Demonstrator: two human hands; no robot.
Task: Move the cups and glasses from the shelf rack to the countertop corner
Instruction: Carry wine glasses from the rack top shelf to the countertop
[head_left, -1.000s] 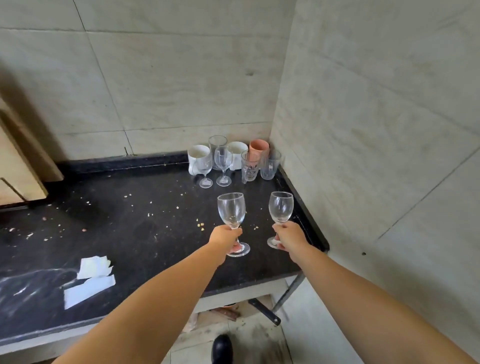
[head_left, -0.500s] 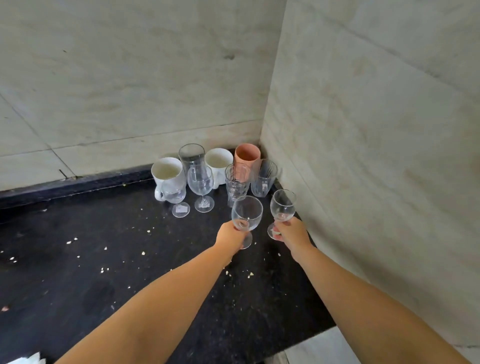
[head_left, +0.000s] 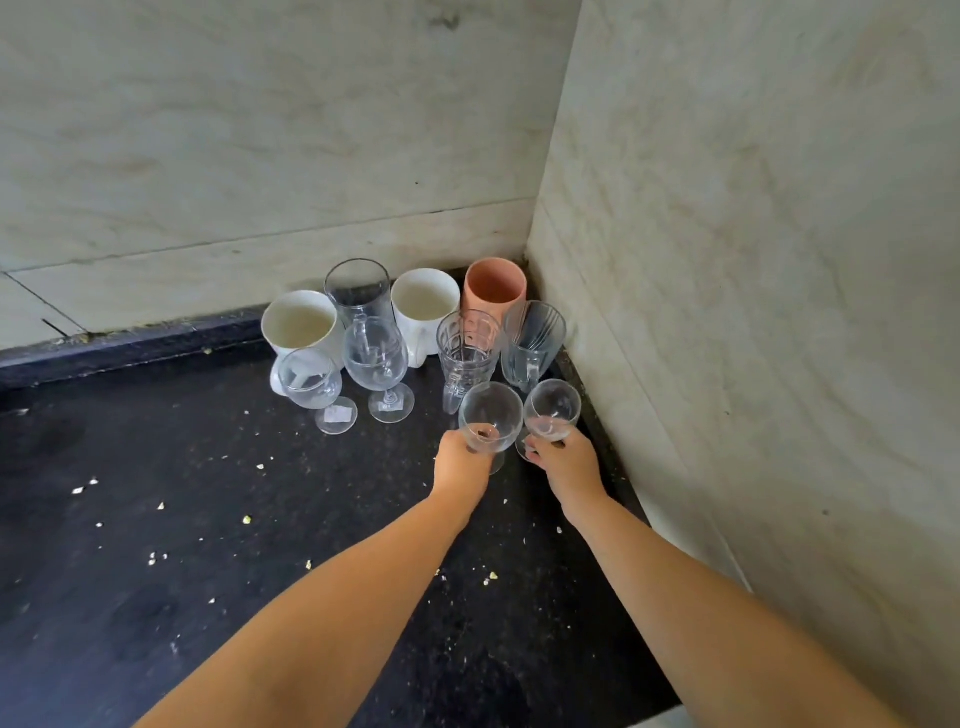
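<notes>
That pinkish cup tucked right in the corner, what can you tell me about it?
The pink cup is a plain, matte tumbler, terracotta-pink, with straight sides; no handle shows. It looks like plastic or ceramic; which one is unclear. It stands upright, mouth up, seemingly empty, at the very back of the black countertop where the two walls meet. A white mug stands close on its left, and clear glasses in front hide its lower part. Neither hand touches it.

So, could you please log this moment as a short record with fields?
left hand: grips left wine glass by the stem
right hand: grips right wine glass by the stem
corner group: two white mugs, pink cup, several clear glasses
countertop: black, scattered crumbs
placement: foot contact unclear
</notes>
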